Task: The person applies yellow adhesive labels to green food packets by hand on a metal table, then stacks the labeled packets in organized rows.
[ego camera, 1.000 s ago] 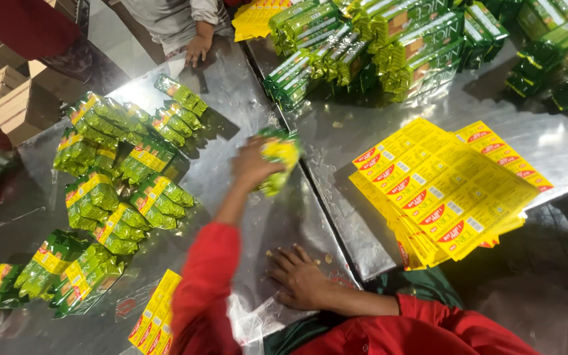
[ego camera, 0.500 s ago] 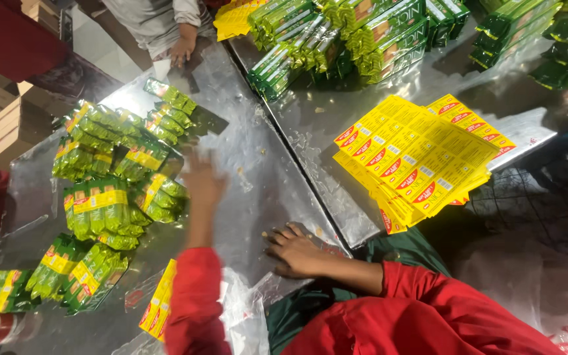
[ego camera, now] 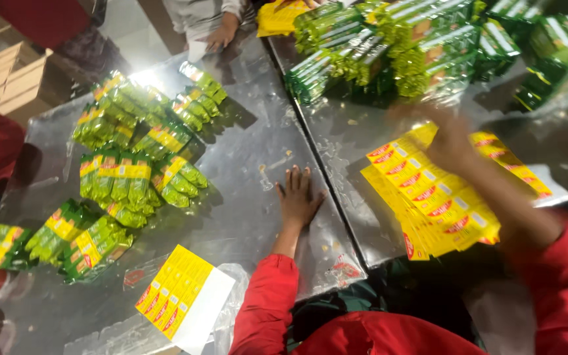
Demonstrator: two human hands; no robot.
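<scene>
Resting flat on the steel table (ego camera: 251, 151), the left hand (ego camera: 297, 197) was shown with fingers spread, released and holding nothing, just beside the seam between the two table sheets. The right hand (ego camera: 451, 141) was caught blurred above the sheet of yellow labels (ego camera: 438, 197); whether its grip was released or clenched could not be told. Bundles of green packets (ego camera: 136, 177) were laid well to the left, and a heap of green packets (ego camera: 396, 46) was stacked at the far right, just beyond the labels. A label would best be peeled by one corner, it was judged, with the sheet pinned against sliding. Open room was left on the bare metal around the left hand; the label sheet overhung the near table edge, and another person's hand (ego camera: 221, 36) was placed at the far edge.
</scene>
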